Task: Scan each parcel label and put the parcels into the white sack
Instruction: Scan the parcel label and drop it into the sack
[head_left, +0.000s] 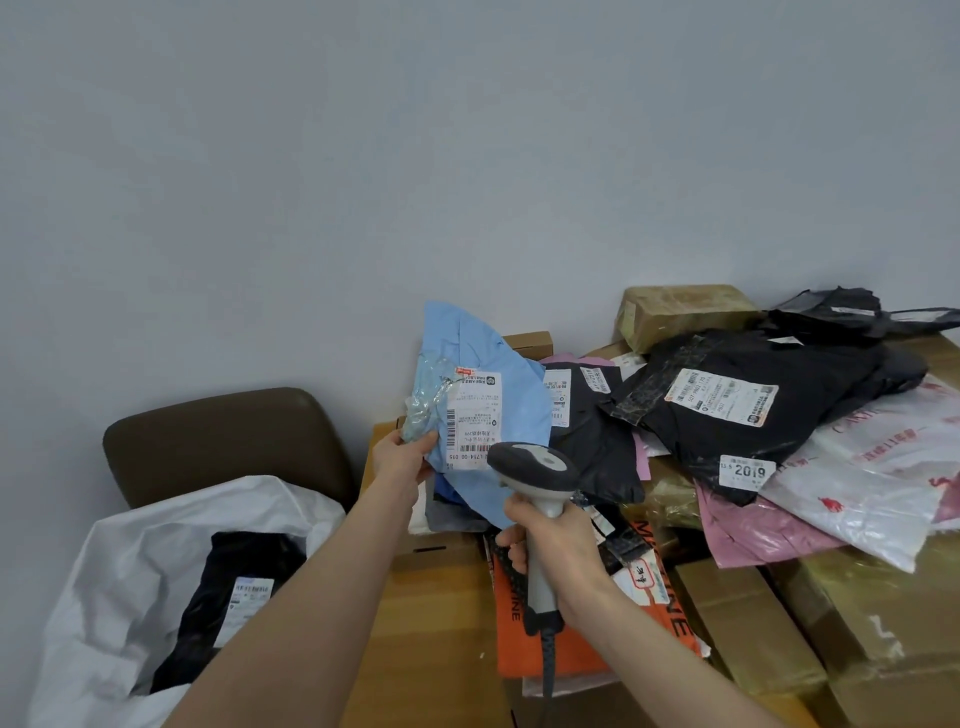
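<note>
Nearest to you, at the lower left, the white sack (130, 561) stands with its mouth open upward. One black parcel (223, 597) already lies inside, label up. Your left forearm crosses above the sack's right rim; the rest of the mouth is unobstructed.

Between your forearms, a bare strip of tan surface (431, 613) gives open room. To its right, an orange parcel (576, 649) lies beneath your right wrist, with taped cardboard boxes (753, 623) beside it.

Your right hand (561, 561) is wrapped fully round the handle of the scanner (535, 462), fingers curled at the front. The scanner stands upright, and its cable drops out of view at the bottom edge. Its dark head sits just in front of the lower edge of the parcel label (470, 415).

Your left hand (402, 460) pinches the blue parcel (493, 364) at its crumpled left edge, arm extended. The parcel is raised and tilted, label facing you.

Beyond and to the right, the unsorted pile holds a large black mailer (753, 410), a pink mailer (753, 535) and a white printed bag (883, 483), overlapping one another. A brown chair (228, 431) stands behind the sack, against the grey wall (363, 182).
</note>
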